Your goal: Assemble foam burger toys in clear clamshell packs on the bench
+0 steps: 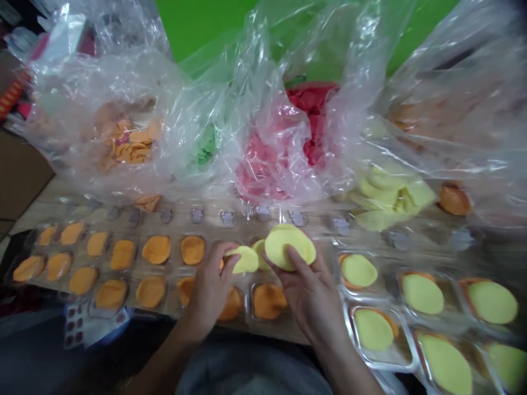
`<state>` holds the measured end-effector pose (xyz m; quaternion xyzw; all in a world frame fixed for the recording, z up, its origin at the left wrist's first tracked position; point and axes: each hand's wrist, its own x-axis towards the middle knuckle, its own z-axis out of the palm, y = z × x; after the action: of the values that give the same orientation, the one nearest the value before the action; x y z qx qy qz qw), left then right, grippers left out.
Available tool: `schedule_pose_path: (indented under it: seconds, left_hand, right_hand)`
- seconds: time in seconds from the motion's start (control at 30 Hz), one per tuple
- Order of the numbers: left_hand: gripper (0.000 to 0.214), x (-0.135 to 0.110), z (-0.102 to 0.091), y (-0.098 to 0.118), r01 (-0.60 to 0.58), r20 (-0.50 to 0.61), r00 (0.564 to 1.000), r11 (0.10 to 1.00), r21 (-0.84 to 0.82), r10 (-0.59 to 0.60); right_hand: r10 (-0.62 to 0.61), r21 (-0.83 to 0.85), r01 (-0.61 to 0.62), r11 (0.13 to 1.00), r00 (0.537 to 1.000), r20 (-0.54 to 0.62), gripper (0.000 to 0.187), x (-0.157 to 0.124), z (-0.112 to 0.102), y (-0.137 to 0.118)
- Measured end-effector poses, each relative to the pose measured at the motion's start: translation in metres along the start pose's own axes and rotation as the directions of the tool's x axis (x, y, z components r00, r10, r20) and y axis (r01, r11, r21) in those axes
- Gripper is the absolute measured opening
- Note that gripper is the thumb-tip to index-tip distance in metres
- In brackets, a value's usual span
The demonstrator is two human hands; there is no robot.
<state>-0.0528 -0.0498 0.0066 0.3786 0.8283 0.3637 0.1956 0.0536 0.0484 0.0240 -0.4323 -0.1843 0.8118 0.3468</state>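
Note:
My left hand (211,291) pinches a single pale yellow disc (245,259) over the row of clear plastic trays (247,299). My right hand (310,296) grips a small stack of yellow discs (289,247), fingers curled round it. Both hands hover over tray compartments that hold orange discs (267,300). To the left, several compartments hold only orange discs (156,249). To the right, several compartments have a yellow disc (359,270) lying on top of an orange one.
Big clear plastic bags stand behind the trays: one with orange discs (132,144), one with green pieces (205,148), one with red pieces (284,159), one with yellow discs (391,197). A cardboard box (18,170) is at far left. A green wall (197,22) is behind.

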Motion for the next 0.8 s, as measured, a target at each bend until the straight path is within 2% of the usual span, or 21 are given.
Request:
schedule_pose_path:
  seconds: [0.07, 0.1, 0.17, 0.2, 0.3, 0.4, 0.5, 0.57, 0.63, 0.67, 0.73, 0.77, 0.8]
  left_hand:
    - [0.014, 0.007, -0.004, -0.014, -0.052, 0.060, 0.997, 0.978, 0.203, 0.040]
    - [0.014, 0.010, -0.005, -0.018, -0.102, 0.085, 0.993, 0.942, 0.320, 0.078]
    - [0.016, 0.013, -0.008, -0.021, -0.164, 0.069, 0.986, 0.865, 0.474, 0.149]
    - [0.017, 0.013, -0.009, -0.019, -0.172, 0.031, 0.983, 0.862, 0.477, 0.179]
    - [0.022, 0.007, -0.013, -0.005, -0.221, -0.054, 0.969, 0.946, 0.238, 0.240]
    - [0.024, -0.003, -0.017, 0.008, -0.218, -0.017, 0.976, 0.976, -0.011, 0.218]
    - [0.010, -0.015, -0.023, 0.010, -0.042, -0.006, 0.999, 0.980, -0.193, 0.041]
    - [0.006, -0.024, -0.028, 0.005, 0.132, 0.035, 0.991, 0.945, -0.299, -0.127]
    - [0.010, -0.035, -0.034, -0.004, 0.212, 0.074, 0.977, 0.930, -0.301, -0.199]
    - [0.011, -0.041, -0.036, -0.010, 0.170, 0.058, 0.985, 0.951, -0.257, -0.160]
    - [0.012, -0.053, -0.037, -0.021, -0.069, -0.005, 0.998, 0.994, -0.085, 0.069]
    - [0.013, -0.059, -0.037, -0.026, -0.224, -0.021, 0.974, 0.974, 0.027, 0.224]
    - [0.015, -0.064, -0.036, -0.031, -0.363, -0.013, 0.930, 0.922, 0.135, 0.368]
  right_hand:
    - [-0.045, -0.026, 0.044, 0.999, 0.999, -0.014, 0.046, 0.003, -0.002, -0.004]
    - [-0.028, -0.033, 0.028, 0.999, 1.000, -0.012, 0.041, 0.003, -0.003, -0.006]
    - [0.065, -0.026, -0.065, 0.998, 0.998, 0.003, 0.033, 0.000, -0.004, -0.010]
    - [0.120, -0.015, -0.120, 0.993, 0.992, 0.023, 0.031, -0.002, -0.003, -0.010]
    - [0.244, -0.008, -0.245, 0.969, 0.962, 0.125, 0.028, -0.012, 0.002, -0.004]
    - [0.278, -0.043, -0.275, 0.961, 0.939, 0.204, 0.031, -0.021, 0.008, 0.009]
    - [0.247, -0.059, -0.241, 0.969, 0.954, 0.172, 0.034, -0.025, 0.009, 0.018]
    - [0.212, -0.056, -0.207, 0.977, 0.972, 0.104, 0.032, -0.025, 0.005, 0.018]
    - [0.148, -0.058, -0.146, 0.988, 0.988, 0.034, 0.030, -0.025, -0.002, 0.014]
    - [0.110, -0.069, -0.109, 0.992, 0.994, 0.007, 0.029, -0.025, -0.006, 0.010]
    - [0.034, -0.113, -0.037, 0.993, 0.999, -0.029, 0.028, -0.025, -0.014, 0.003]
    - [0.005, -0.139, -0.011, 0.990, 0.999, -0.040, 0.027, -0.026, -0.018, -0.001]
    - [-0.017, -0.163, 0.009, 0.987, 0.999, -0.049, 0.026, -0.027, -0.022, -0.003]
